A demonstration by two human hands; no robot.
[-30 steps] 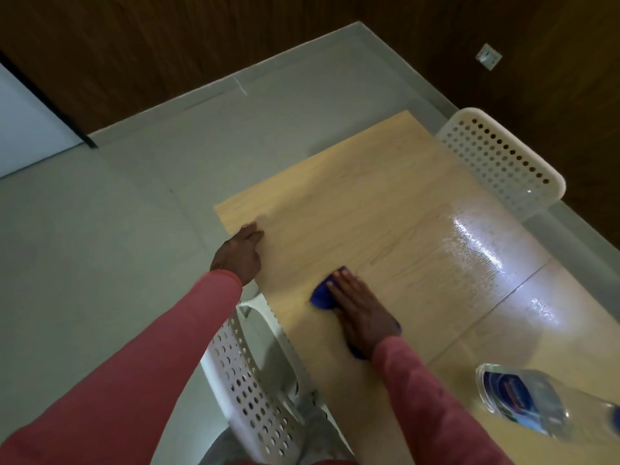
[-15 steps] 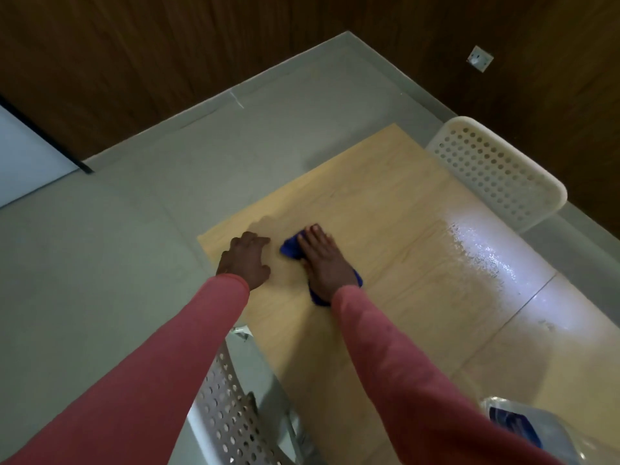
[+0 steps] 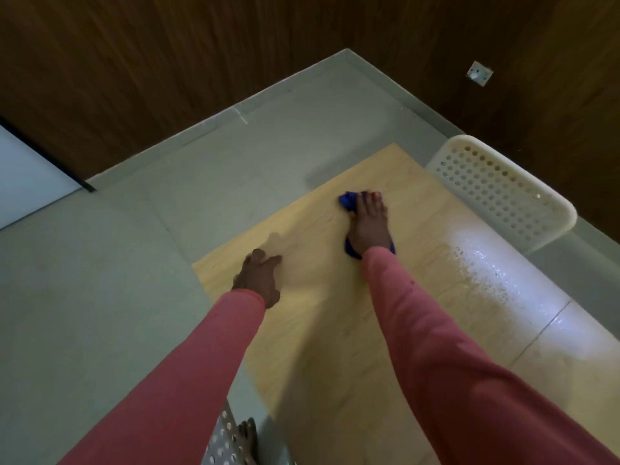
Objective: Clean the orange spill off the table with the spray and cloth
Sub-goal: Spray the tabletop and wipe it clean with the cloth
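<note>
A blue cloth (image 3: pixel 347 200) lies on the light wooden table (image 3: pixel 318 330), near its far edge. My right hand (image 3: pixel 368 226) presses flat on the cloth with straight fingers; blue shows beyond the fingertips and at the wrist. My left hand (image 3: pixel 260 279) rests on the table near its left corner, fingers spread. A wet, shiny patch (image 3: pixel 483 266) covers the table to the right. No orange spill is visible. The spray bottle is out of view.
A white perforated chair (image 3: pixel 503 193) stands at the table's far right side. Another perforated chair back (image 3: pixel 228 441) is at the near edge below my left arm. Grey floor lies to the left, with wood-panelled walls behind.
My right hand has pushed the cloth away from me, from the near left part of the table to its far edge. The view has shifted and the bottle has left the frame.
</note>
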